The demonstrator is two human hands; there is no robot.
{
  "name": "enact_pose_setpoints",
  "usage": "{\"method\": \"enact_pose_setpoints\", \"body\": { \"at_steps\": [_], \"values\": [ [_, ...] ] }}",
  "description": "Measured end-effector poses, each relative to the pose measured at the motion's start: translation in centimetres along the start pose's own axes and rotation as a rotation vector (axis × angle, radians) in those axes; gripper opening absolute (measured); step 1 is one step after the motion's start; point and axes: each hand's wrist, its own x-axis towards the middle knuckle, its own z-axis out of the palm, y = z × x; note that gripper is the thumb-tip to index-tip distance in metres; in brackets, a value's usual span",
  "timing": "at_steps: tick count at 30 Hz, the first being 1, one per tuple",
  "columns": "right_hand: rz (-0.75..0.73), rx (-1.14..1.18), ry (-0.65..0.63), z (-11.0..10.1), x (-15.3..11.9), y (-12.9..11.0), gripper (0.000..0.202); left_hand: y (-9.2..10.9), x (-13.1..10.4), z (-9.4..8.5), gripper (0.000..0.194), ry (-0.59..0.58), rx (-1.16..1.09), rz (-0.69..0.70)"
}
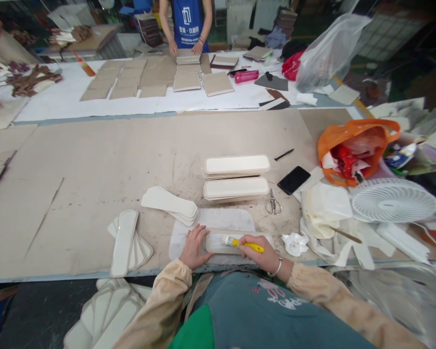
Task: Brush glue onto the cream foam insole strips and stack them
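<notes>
My right hand [259, 252] is closed around the yellow handle of a paintbrush [252, 246]. Its pale bristles rest on a long, round-ended panel [218, 245], whose surface looks wet and streaked. My left hand [196, 246] lies with fingers apart at the panel's left end, touching its edge. Beneath the panel is a pale sheet [181, 232]. Just beyond are two neat stacks of similar cream panels, a far stack [238, 165] and a near stack [236, 187]. Fanned white strips [170, 202] lie left of these, with more upright strips [125, 242] nearer the edge.
Scissors [273, 203], a black phone [294, 180], a pen [284, 154] and crumpled tissue [295, 244] lie to the right. Farther right are an orange bag [327, 145] and a white fan [394, 199]. Across the table, a person in a blue apron [189, 24] handles stacked panels.
</notes>
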Motion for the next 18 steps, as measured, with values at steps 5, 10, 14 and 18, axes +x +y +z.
{"method": "enact_pose_setpoints", "body": {
  "at_steps": [5,10,14,18],
  "values": [
    [-0.047,0.043,-0.080,1.3,0.7,-0.5,0.018,0.0,0.1,0.0,0.070,0.006,-0.001,0.007],
    [-0.077,-0.006,-0.076,2.7,1.6,0.3,0.020,0.1,0.2,-0.1,0.070,-0.002,-0.004,-0.003],
    [-0.005,-0.032,-0.035,0.3,0.0,0.8,0.021,0.5,0.1,-0.4,0.074,-0.029,0.016,-0.028],
    [0.082,-0.038,0.003,-3.5,-2.9,0.8,0.023,0.6,0.1,-1.5,0.071,-0.008,0.035,0.022]
  ]
}}
